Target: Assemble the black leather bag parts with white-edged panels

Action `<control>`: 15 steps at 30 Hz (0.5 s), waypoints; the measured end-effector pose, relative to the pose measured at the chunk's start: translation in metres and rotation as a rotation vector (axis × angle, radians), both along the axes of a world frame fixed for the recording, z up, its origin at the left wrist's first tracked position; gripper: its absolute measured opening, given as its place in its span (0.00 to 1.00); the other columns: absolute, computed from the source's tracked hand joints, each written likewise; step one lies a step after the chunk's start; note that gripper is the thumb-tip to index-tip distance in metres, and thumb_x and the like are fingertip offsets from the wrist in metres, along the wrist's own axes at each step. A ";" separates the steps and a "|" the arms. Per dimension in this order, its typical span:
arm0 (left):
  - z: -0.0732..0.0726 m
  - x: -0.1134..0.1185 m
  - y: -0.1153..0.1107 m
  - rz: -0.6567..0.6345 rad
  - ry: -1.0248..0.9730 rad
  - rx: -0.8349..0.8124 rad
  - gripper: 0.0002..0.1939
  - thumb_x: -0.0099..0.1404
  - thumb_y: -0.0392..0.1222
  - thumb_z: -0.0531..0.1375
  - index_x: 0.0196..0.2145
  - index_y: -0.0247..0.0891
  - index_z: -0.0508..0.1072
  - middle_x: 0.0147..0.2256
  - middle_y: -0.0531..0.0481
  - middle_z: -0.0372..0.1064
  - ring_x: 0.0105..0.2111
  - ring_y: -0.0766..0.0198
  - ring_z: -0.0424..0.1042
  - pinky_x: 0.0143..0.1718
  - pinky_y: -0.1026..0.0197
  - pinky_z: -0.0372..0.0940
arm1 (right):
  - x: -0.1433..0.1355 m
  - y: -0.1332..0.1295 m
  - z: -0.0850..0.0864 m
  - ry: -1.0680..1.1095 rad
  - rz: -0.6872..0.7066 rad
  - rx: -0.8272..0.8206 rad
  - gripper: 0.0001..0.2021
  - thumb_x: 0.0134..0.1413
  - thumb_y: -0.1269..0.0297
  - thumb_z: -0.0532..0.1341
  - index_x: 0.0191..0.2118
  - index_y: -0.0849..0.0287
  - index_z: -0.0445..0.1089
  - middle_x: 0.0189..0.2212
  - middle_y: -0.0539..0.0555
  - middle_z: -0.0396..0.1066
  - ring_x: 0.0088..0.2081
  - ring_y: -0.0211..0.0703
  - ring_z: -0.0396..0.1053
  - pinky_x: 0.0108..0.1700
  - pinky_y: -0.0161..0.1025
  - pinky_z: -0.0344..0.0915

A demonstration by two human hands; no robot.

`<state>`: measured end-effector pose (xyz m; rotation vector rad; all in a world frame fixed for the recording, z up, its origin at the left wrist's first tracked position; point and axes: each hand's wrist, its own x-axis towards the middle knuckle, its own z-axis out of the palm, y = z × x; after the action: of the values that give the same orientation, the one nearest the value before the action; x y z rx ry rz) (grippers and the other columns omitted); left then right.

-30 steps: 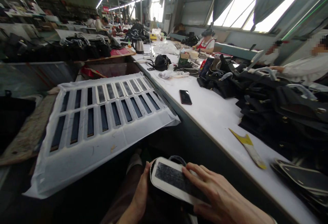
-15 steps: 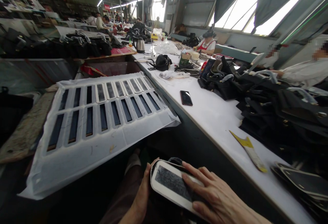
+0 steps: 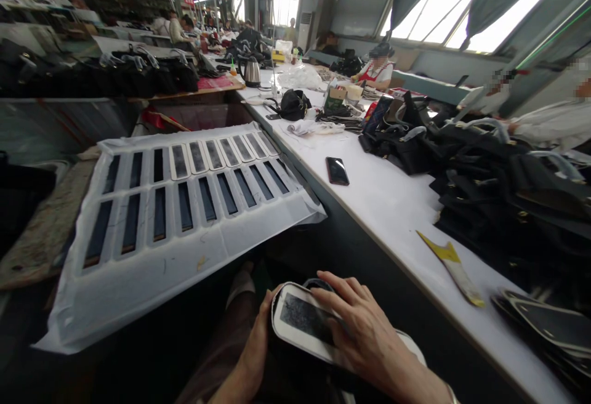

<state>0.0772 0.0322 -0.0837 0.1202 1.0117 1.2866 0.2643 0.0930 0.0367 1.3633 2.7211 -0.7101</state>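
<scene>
A long white table (image 3: 383, 207) ran along the right of the frame, a white sheet (image 3: 184, 231) of dark strips at centre left. At bottom centre, the white-edged panel (image 3: 300, 321) lay gripped at its left edge by the left hand (image 3: 253, 355), with the right hand (image 3: 364, 336) pressed flat on top.

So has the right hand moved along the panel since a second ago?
Yes. The right hand has slid toward the panel's rounded far end; its fingers now cover more of the dark centre.
</scene>
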 end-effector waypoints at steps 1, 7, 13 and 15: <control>-0.004 -0.001 -0.001 -0.019 -0.003 0.019 0.27 0.64 0.61 0.59 0.52 0.40 0.76 0.54 0.49 0.73 0.61 0.52 0.63 0.66 0.54 0.51 | -0.005 0.001 0.001 0.030 0.022 -0.002 0.28 0.57 0.72 0.54 0.61 0.42 0.63 0.67 0.50 0.55 0.62 0.55 0.59 0.62 0.62 0.57; -0.017 -0.001 -0.004 0.000 0.018 0.054 0.26 0.64 0.60 0.59 0.51 0.41 0.77 0.55 0.48 0.72 0.63 0.51 0.60 0.67 0.54 0.50 | -0.022 0.007 -0.004 0.046 0.159 -0.066 0.27 0.60 0.67 0.56 0.63 0.39 0.61 0.69 0.48 0.51 0.69 0.57 0.44 0.65 0.62 0.52; -0.021 0.002 -0.003 0.053 0.075 0.056 0.26 0.62 0.60 0.61 0.49 0.39 0.78 0.54 0.45 0.73 0.63 0.45 0.60 0.67 0.48 0.49 | -0.022 0.012 -0.013 -0.015 0.136 -0.048 0.26 0.59 0.63 0.59 0.63 0.37 0.61 0.71 0.51 0.44 0.70 0.62 0.37 0.65 0.69 0.44; -0.022 0.003 -0.002 0.048 0.069 0.056 0.27 0.62 0.60 0.60 0.50 0.39 0.78 0.55 0.45 0.72 0.63 0.45 0.60 0.67 0.48 0.48 | -0.024 0.012 -0.015 -0.006 0.146 -0.061 0.27 0.57 0.65 0.59 0.62 0.38 0.63 0.70 0.51 0.46 0.70 0.61 0.38 0.66 0.69 0.44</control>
<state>0.0798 0.0298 -0.1059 0.1854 1.0426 1.3629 0.2402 0.1046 0.0215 1.1387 2.7342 -0.7696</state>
